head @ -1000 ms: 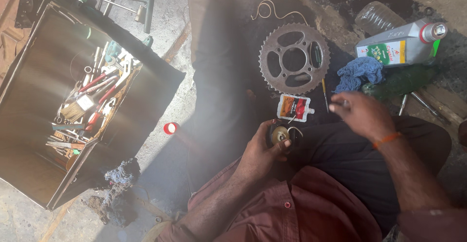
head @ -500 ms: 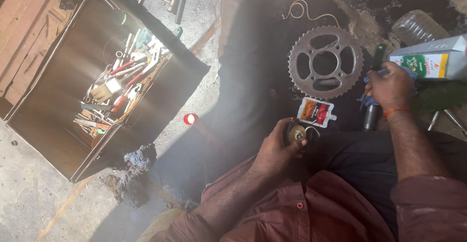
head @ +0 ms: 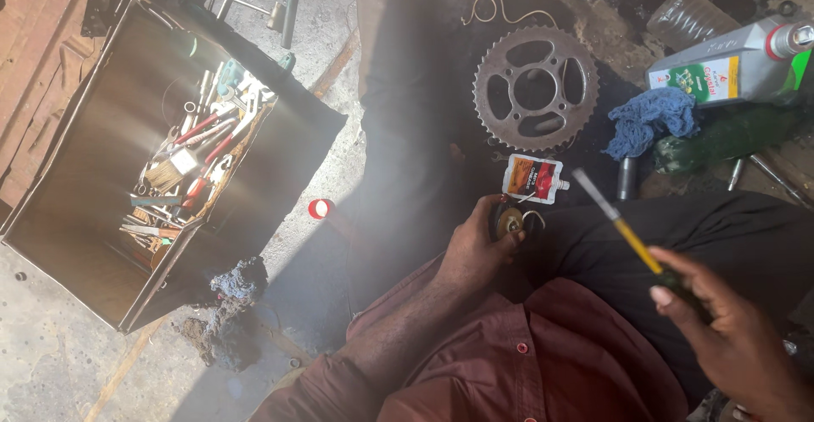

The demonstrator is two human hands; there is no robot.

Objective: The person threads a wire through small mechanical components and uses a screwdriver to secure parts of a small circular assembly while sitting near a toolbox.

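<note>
My left hand [head: 473, 252] grips a small round metal part [head: 510, 220] near my lap. My right hand [head: 729, 329] holds a screwdriver [head: 627, 237] with a yellow shaft section; its tip points up and left, toward a small red and white pouch [head: 532, 177] on the ground. A large toothed sprocket [head: 535, 88] lies flat just beyond the pouch. My dark trousers and maroon shirt fill the lower middle of the view.
An open metal toolbox [head: 110, 176] full of hand tools stands at the left. A blue rag [head: 649, 119], a grey oil bottle [head: 729, 64], a green bottle [head: 729, 138], a clear plastic bottle [head: 687, 16] and a red cap [head: 319, 209] lie around.
My right hand has come back from the bottles at the upper right toward my lap, now holding the screwdriver. The left hand stays on the round part.
</note>
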